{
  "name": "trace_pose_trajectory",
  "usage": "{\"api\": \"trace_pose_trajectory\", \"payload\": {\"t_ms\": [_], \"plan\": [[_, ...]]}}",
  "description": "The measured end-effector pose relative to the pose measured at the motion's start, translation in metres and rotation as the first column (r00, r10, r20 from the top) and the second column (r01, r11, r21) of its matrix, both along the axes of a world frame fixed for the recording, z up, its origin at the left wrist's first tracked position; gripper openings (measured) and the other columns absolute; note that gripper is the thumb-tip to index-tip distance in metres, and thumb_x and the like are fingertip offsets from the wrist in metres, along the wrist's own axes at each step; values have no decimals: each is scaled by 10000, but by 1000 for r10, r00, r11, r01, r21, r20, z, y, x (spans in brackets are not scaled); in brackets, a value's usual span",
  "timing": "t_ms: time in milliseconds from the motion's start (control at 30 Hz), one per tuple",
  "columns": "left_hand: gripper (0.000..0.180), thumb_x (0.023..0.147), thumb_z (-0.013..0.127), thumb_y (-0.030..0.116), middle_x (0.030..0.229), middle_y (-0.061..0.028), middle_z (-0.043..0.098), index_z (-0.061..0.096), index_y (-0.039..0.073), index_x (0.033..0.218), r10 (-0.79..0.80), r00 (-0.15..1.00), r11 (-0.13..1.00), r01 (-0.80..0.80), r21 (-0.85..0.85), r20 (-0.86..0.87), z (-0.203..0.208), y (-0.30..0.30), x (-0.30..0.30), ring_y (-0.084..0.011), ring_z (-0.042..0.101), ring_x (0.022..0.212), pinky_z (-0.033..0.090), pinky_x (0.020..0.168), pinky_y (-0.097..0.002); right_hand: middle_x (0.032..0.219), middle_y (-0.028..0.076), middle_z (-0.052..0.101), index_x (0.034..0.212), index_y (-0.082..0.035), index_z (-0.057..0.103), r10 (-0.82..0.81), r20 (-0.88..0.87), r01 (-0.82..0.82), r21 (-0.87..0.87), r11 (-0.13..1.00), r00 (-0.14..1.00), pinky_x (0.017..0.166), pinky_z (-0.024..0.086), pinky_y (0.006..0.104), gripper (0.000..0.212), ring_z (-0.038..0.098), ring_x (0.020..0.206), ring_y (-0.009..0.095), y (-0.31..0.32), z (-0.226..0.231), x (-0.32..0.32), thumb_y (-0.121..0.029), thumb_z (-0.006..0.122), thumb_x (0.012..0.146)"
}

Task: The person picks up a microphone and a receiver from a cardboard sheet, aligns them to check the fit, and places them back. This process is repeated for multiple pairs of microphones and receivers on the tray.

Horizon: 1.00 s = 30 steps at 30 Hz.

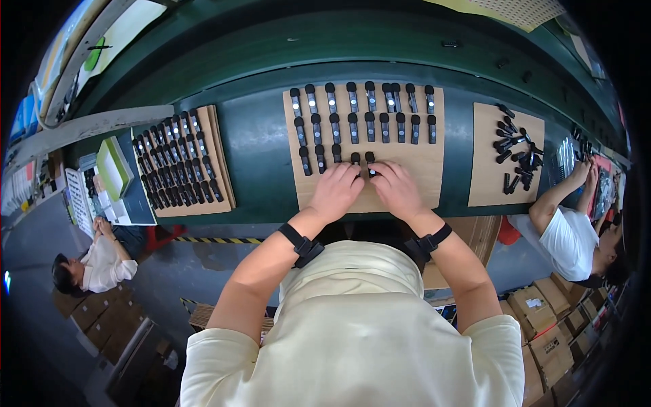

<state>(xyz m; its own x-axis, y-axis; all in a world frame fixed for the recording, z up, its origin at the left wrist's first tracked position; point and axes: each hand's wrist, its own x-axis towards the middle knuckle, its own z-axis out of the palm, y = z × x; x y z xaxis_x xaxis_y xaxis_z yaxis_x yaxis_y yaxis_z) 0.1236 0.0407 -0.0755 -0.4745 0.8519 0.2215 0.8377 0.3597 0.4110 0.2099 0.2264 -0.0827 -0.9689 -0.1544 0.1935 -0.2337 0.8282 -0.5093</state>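
Across the green surface (254, 146), the middle board (424, 159), beneath the left hand (338, 190) and right hand (398, 190), bears two long rows of black foam-tipped devices (354, 129) beyond them; a third row seems over half laid, reaching the fingers. The left-side board (221, 152) carries tidy rows, the right-side board (487, 183) an unsorted pile (521, 150). Both hands, fingers bunched nearly together, hide one device's lower end each; gripping or merely touching, I cannot tell.

Bare cardboard (422, 169) lies free beside the right hand (398, 188) — rows of black devices (385, 129) block the way beyond.
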Motion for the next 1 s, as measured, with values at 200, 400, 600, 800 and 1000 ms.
{"api": "trace_pose_trajectory", "payload": {"t_ms": [200,400,600,800,1000], "plan": [[171,744,614,108,1064,-94,589,635,73,911,39,998,999,-39,9,-53,-6,5,0,-268,562,1032,440,914,-409,1163,76,583,992,-89,603,3,7,-3,3,1000,1000,926,452,407,260,548,1097,296,-2,-9,0,-52,664,742],[178,755,607,115,1057,-102,585,634,65,924,114,992,993,-113,24,-47,-4,12,-4,-273,557,1035,424,936,-419,1201,71,568,1046,-99,618,-13,-3,13,59,998,1000,915,453,382,237,546,1104,274,-2,-15,-8,-116,609,810],[199,751,593,119,1063,-122,573,628,53,936,116,993,993,-114,42,-38,-4,16,-6,-286,549,1042,428,940,-422,1172,85,574,1005,-101,615,-68,-7,68,13,998,998,884,454,389,240,556,1070,289,-2,-11,-12,-73,654,770],[226,741,644,96,1089,-125,568,627,59,963,146,989,989,-147,19,38,6,12,-10,-301,545,1038,430,921,-430,1174,114,568,1007,-97,617,-117,-59,117,-9,993,991,879,456,404,268,559,1061,316,38,25,-27,-60,701,755],[259,742,706,58,1099,-116,569,625,69,988,296,941,952,-305,34,163,25,18,-14,-324,539,1027,433,891,-437,1197,149,551,1089,-75,609,-243,-97,254,122,959,965,923,460,433,330,538,1107,351,162,34,-82,-75,711,775]]}}
